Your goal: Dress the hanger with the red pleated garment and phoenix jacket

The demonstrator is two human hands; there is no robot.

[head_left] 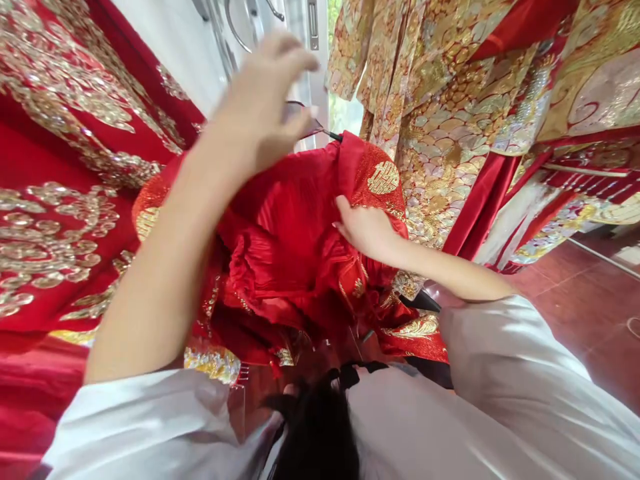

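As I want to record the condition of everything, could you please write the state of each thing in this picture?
Left hand: raised, blurred, fingers and thumb apart
Right hand: against the red garment, grip unclear
Red garment: on the hanger, its top open
Hanger: partly hidden, tip at the garment's shoulder
Gold garment: hanging, top out of view
Sequinned red cloth: draped, partly out of view

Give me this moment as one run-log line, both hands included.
left hand: raised by hanger, blurred, grip unclear | right hand: on red garment, below gold emblem, grip unclear | nearby: gold-patterned clothing, picture right
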